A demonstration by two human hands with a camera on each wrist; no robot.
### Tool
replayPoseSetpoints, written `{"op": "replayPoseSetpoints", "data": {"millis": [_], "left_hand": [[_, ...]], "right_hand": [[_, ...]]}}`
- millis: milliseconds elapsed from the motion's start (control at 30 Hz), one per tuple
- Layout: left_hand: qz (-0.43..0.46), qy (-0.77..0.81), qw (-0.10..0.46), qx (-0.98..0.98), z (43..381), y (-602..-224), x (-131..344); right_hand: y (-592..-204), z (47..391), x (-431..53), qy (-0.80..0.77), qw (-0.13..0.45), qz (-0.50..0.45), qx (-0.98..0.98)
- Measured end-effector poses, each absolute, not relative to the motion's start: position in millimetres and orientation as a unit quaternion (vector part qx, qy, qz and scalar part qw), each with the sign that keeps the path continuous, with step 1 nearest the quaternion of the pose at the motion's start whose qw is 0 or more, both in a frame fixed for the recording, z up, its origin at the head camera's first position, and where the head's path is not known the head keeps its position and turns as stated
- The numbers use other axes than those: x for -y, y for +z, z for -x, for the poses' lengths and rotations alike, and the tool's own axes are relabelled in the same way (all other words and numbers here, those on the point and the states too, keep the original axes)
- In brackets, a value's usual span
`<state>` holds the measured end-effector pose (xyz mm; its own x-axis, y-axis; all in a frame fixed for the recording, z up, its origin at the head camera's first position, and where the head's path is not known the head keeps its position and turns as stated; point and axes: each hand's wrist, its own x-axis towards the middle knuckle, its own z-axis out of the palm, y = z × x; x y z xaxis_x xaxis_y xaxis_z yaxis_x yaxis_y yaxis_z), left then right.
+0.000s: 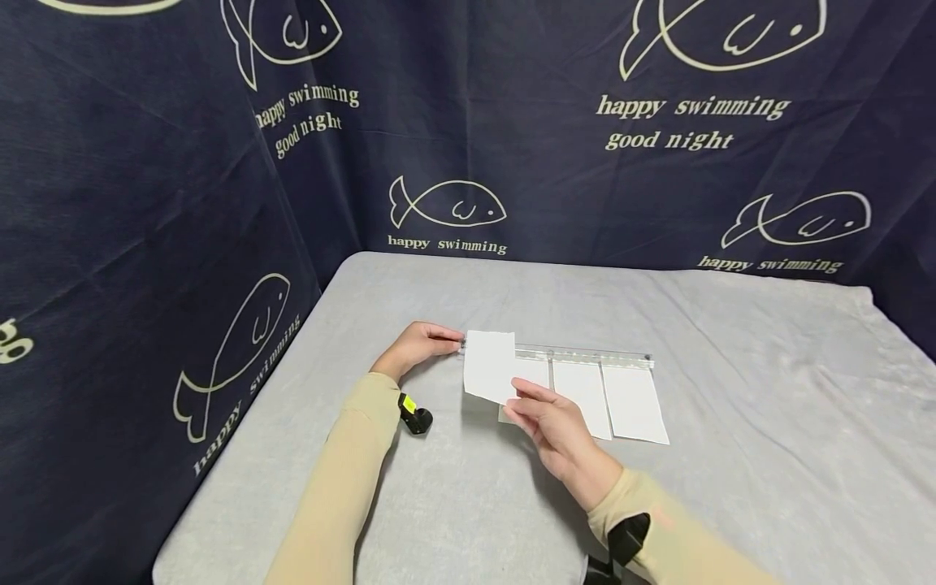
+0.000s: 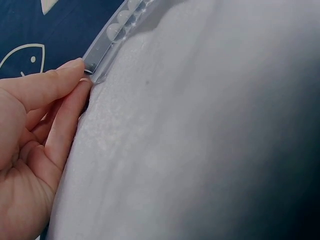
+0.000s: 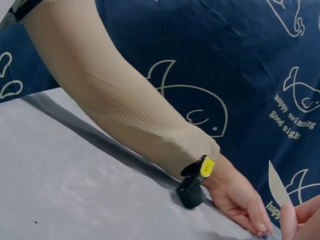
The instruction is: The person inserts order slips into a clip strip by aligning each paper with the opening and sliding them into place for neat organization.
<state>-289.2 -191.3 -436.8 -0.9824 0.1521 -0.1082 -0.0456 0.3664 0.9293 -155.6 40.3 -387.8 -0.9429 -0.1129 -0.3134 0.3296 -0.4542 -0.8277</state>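
A clear plastic rail (image 1: 585,356) lies across the grey cloth, and round translucent beads (image 2: 116,32) show inside it in the left wrist view. My left hand (image 1: 419,348) pinches the left end of this rail between thumb and fingers. A white paper card (image 1: 488,363) is held by its lower right corner between the thumb and fingers of my right hand (image 1: 561,443). Its upper part overlaps the rail's left portion in the head view. Several more white cards (image 1: 634,402) lie side by side along the rail, the leftmost partly hidden behind the held card.
Grey cloth (image 1: 453,504) covers the table. Dark blue curtains (image 1: 556,203) with fish drawings and lettering stand behind and to the left. Each wrist wears a small black camera, the left one (image 1: 417,416) with a yellow label.
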Motion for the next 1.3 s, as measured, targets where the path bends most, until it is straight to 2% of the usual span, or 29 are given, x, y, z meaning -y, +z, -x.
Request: {"op": "replayPoseSetpoints", "data": {"millis": [867, 1300], "left_hand": [[-0.032, 0.563, 0.092, -0.821, 289, -437, 194], [-0.035, 0.566, 0.093, -0.818, 291, -439, 195]], "right_hand": [[-408, 148, -17, -0.839, 0.151, -0.124, -0.509], [-413, 154, -10, -0.832, 0.161, -0.131, -0.515]]}}
